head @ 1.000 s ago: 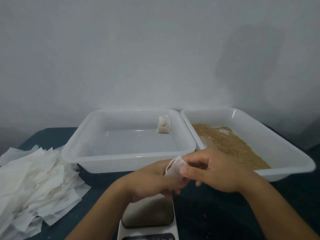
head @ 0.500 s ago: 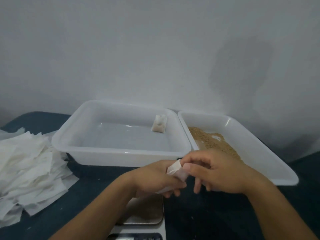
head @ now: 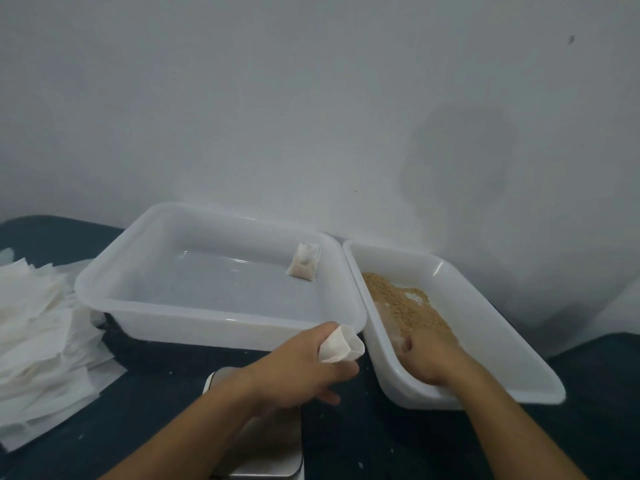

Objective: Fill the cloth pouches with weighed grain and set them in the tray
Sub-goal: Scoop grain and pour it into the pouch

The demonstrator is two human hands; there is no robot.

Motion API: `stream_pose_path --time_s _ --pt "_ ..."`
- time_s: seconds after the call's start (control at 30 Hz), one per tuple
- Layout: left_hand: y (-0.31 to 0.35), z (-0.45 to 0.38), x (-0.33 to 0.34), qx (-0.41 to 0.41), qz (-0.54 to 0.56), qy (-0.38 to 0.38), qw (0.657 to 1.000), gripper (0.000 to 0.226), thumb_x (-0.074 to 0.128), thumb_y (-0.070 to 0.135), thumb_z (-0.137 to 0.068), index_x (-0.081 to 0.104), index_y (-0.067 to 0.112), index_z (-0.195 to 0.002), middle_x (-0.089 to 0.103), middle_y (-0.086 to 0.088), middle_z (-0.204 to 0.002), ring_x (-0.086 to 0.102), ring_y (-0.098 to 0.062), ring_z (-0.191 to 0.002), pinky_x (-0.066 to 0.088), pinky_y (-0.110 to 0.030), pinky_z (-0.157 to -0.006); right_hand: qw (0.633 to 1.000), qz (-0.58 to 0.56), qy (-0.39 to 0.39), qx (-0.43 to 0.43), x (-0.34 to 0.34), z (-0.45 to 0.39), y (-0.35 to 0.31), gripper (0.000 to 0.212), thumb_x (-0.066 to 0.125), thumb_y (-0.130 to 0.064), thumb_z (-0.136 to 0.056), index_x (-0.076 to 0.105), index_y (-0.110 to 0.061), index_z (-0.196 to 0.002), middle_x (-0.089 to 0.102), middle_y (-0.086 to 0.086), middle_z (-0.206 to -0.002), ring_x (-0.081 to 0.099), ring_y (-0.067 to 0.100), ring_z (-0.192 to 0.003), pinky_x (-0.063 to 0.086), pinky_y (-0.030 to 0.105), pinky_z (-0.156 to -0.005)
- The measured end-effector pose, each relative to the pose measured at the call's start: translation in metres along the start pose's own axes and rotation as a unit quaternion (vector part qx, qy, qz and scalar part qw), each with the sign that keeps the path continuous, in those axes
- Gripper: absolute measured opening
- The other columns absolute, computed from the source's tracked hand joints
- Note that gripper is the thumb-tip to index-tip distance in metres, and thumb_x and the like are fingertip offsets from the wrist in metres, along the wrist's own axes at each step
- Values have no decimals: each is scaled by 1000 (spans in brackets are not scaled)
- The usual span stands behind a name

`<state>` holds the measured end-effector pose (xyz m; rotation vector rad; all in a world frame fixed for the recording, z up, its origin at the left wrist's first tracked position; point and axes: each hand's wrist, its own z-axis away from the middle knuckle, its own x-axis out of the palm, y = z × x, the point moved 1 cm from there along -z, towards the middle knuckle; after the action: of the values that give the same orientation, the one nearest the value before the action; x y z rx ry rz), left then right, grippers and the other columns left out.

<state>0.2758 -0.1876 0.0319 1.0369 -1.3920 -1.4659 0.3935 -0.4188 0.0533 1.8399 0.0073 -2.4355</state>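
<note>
One filled white cloth pouch [head: 304, 267] in clear plastic tray [head: 221, 325] | my left hand [head: 304, 368] pinches empty white pouch [head: 341, 347] mouth-up for filling | right hand [head: 427, 355] in brown grain [head: 401, 306], fingers hidden: grip unclear

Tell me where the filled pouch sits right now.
The filled pouch leans in the far right corner of the left tray, beside the grain tray.

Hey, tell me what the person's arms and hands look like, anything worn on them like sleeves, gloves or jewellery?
Both arms are bare as far as the picture shows: no sleeves in view. The left hand and the right hand wear no gloves. No watch, bracelet or ring is visible, though the right hand's fingertips are hidden in the grain.
</note>
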Motion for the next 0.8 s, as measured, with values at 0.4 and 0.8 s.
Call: stream_pose_path --time_s 0.4,0.8 --pt "-8 -5 -1 -21 -19 40 999 25 80 32 -86 66 32 -107 63 9 -93 60 -3 -75 53 -18 -67 992 63 75 80 -72 -13 78 23 61 -41 -91 65 -21 -81 68 -2 -88 64 16 -79 53 31 -69" --pt "-5 -5 1 -23 -71 48 996 18 68 37 -93 61 38 -109 67 5 -96 65 -9 -84 52 -18 -63 995 -37 88 42 -52 -71 63 44 77 -43 -91 72 -21 -130 67 3 -135 61 25 -121 48 35 -98"
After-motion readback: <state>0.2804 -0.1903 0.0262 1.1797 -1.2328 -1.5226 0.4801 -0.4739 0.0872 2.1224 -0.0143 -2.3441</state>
